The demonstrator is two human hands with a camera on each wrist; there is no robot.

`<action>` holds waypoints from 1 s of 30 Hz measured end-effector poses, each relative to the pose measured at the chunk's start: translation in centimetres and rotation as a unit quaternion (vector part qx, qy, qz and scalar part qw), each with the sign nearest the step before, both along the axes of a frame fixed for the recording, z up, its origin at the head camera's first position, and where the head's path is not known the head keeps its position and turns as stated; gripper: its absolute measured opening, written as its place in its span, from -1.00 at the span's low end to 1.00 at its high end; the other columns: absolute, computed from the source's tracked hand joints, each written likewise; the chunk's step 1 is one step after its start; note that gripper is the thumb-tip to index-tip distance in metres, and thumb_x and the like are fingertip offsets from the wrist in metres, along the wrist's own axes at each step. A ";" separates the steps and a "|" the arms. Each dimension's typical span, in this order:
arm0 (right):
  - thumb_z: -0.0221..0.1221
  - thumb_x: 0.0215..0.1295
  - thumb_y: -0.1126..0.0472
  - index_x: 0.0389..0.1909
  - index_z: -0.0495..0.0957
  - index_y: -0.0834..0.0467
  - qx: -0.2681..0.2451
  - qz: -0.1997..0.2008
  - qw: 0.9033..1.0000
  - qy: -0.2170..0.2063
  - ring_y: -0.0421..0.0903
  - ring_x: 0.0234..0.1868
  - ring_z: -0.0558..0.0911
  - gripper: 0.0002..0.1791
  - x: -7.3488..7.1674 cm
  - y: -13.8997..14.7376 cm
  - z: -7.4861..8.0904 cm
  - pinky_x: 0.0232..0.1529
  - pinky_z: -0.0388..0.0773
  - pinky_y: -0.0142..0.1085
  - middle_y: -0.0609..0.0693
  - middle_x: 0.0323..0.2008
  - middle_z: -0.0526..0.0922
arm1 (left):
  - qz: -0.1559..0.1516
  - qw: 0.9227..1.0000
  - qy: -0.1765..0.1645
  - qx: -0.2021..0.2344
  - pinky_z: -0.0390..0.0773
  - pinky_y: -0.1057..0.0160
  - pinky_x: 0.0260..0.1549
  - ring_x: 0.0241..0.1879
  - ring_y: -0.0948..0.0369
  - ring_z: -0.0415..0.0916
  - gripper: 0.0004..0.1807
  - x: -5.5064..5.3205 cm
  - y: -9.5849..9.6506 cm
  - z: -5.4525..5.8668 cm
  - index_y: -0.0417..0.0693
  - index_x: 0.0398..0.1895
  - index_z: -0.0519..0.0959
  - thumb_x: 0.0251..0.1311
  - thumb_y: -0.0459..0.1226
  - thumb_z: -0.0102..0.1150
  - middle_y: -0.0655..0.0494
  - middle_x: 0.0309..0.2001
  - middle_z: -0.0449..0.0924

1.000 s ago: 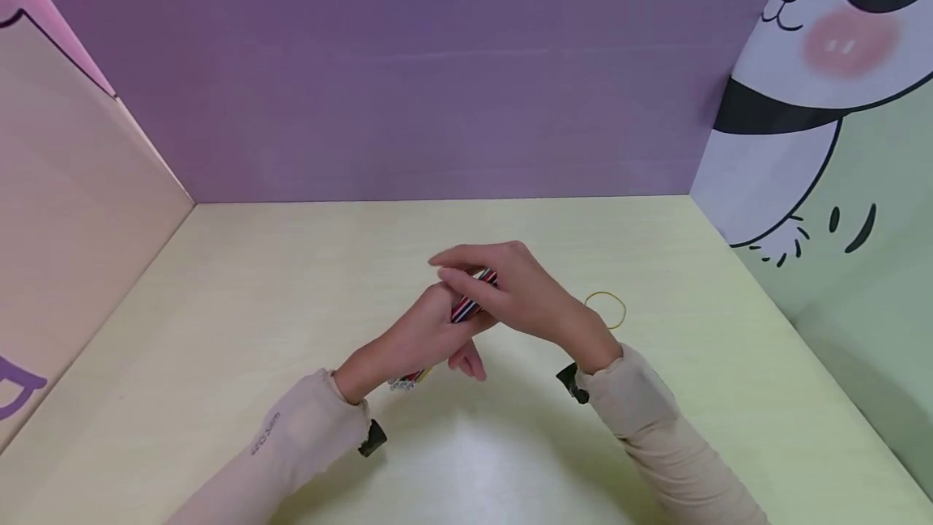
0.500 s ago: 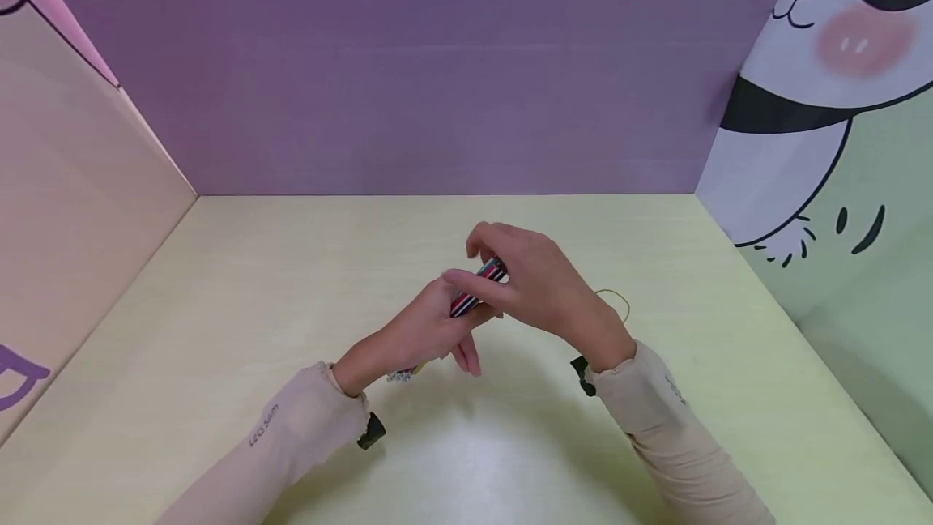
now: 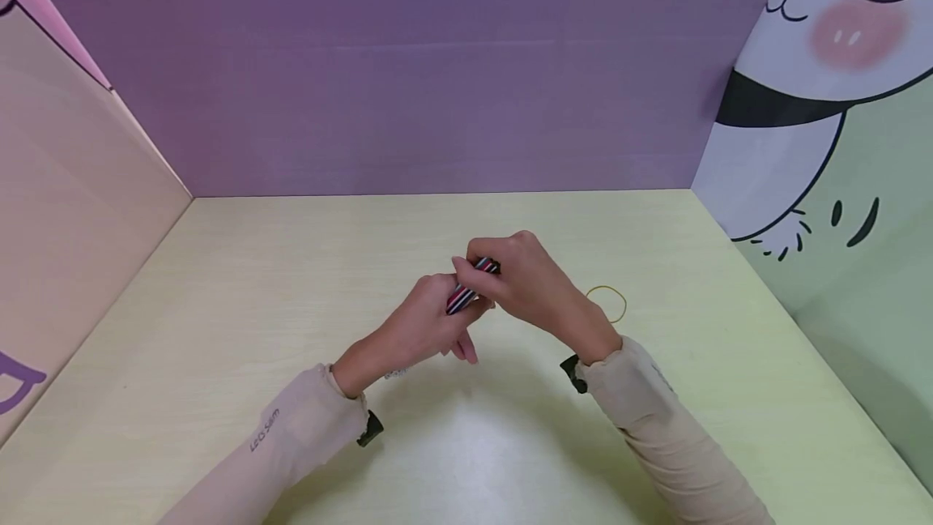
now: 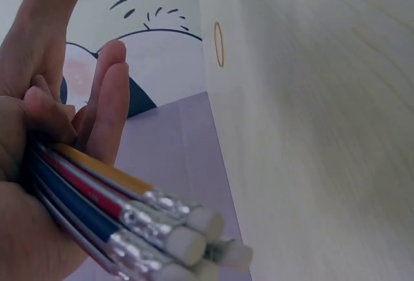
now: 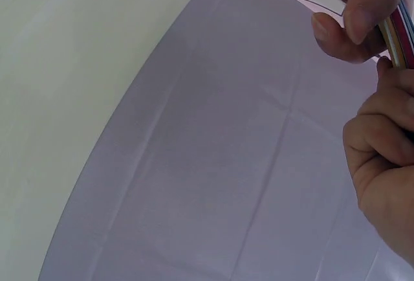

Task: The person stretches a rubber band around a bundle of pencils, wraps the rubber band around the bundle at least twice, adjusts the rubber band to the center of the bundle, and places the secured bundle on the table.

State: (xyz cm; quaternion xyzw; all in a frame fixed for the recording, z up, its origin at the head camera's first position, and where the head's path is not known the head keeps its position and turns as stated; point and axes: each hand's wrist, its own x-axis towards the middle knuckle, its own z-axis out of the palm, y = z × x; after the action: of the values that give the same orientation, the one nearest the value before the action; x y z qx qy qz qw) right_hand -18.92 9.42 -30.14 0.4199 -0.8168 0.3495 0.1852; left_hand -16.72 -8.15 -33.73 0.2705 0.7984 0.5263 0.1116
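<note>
A bundle of several pencils (image 3: 466, 292) lies slantwise across both hands, above the table. My left hand (image 3: 426, 318) grips it around the middle, with some fingers stretched out below. In the left wrist view, white erasers (image 4: 206, 223) in silver ferrules stick out at the near end of the orange, red and blue pencils (image 4: 84, 193). My right hand (image 3: 528, 286) holds the far end of the bundle, thumb on the near side and fingers curled around it. The right wrist view shows those curled fingers (image 5: 385, 129) close below the left hand's; the pencil tips are hidden there.
A thin yellow rubber band (image 3: 625, 304) lies on the pale table (image 3: 291, 266), just beyond the right wrist. A purple panel (image 3: 437, 104) stands along the back, with printed side panels left and right (image 3: 838, 282).
My right hand's straighter fingers lifted off the left hand, moved up and right, then came back and curled around the far end of the pencils. My left hand keeps its grip.
</note>
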 end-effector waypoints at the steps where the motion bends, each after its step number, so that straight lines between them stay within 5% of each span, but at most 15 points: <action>1: 0.12 0.32 0.32 -0.69 0.38 0.07 -0.004 -0.001 1.000 0.001 -0.34 -0.73 0.22 -0.64 -0.1 -0.1 -0.1 -0.68 0.23 -0.42 -0.23 -0.78 0.30 | 0.003 1.000 0.009 -0.003 0.63 0.10 -0.62 -0.61 -0.07 0.67 -0.84 -0.1 0.0 -0.1 -0.13 -0.03 0.55 0.44 -0.29 0.07 -0.02 -0.35 0.64; 6: 0.13 0.27 0.35 -0.70 0.45 0.07 -0.021 -0.015 1.000 -0.011 -0.35 -0.71 0.23 -0.67 -0.2 -0.1 -0.4 -0.68 0.22 -0.42 -0.24 -0.76 0.34 | 0.016 0.998 0.057 0.000 0.61 0.19 -0.63 -0.63 -0.04 0.65 -0.82 -0.4 0.1 -0.6 -0.21 0.00 0.54 0.41 -0.37 0.05 -0.06 -0.48 0.56; 10: 0.12 0.29 0.34 -0.71 0.46 0.08 -0.037 -0.031 0.999 -0.013 -0.34 -0.73 0.18 -0.66 -0.4 0.0 -0.5 -0.71 0.15 -0.42 -0.22 -0.78 0.31 | 0.055 0.991 0.121 -0.034 0.56 0.26 -0.68 -0.66 0.10 0.64 -0.85 -0.5 0.2 -0.8 -0.18 -0.05 0.53 0.39 -0.37 0.05 0.06 -0.49 0.56; 16: 0.11 0.25 0.31 -0.76 0.44 0.08 -0.085 -0.117 0.989 -0.021 -0.30 -0.74 0.14 -0.64 -0.4 -0.4 -0.3 -0.72 0.07 -0.38 -0.20 -0.81 0.24 | 0.162 0.947 0.240 -0.140 0.26 0.34 -0.73 -0.75 0.31 0.27 -0.93 -0.8 -0.1 -1.0 -0.12 -0.34 0.46 0.27 -0.41 0.15 0.16 -0.66 0.39; 22: 0.08 0.24 0.31 -0.81 0.34 0.09 -0.092 -0.163 0.982 -0.018 -0.30 -0.72 0.06 -0.60 0.6 -2.3 -0.7 -0.72 0.01 -0.40 -0.19 -0.80 0.14 | 0.204 0.933 0.250 -0.161 0.28 0.30 -0.73 -0.75 0.25 0.23 -0.93 -1.2 -0.6 -1.5 -0.13 -0.31 0.51 0.21 -0.44 0.17 0.13 -0.67 0.39; 30: 0.25 0.30 0.11 -0.68 0.59 0.06 -0.049 -0.145 0.984 -0.094 -0.22 -0.72 0.33 -0.67 0.3 -1.2 0.1 -0.66 0.29 -0.34 -0.19 -0.74 0.50 | 0.173 0.934 0.252 -0.187 0.31 0.31 -0.68 -0.70 0.24 0.29 -0.89 -1.5 -0.9 -1.6 -0.22 -0.33 0.58 0.14 -0.53 0.11 0.09 -0.60 0.50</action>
State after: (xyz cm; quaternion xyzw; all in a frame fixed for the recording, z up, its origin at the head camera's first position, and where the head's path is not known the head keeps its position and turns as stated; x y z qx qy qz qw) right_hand -18.61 8.19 -30.02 0.2530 -0.8645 0.3967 0.1768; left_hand -18.19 -9.06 -35.28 0.2264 0.9185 0.2937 -0.1371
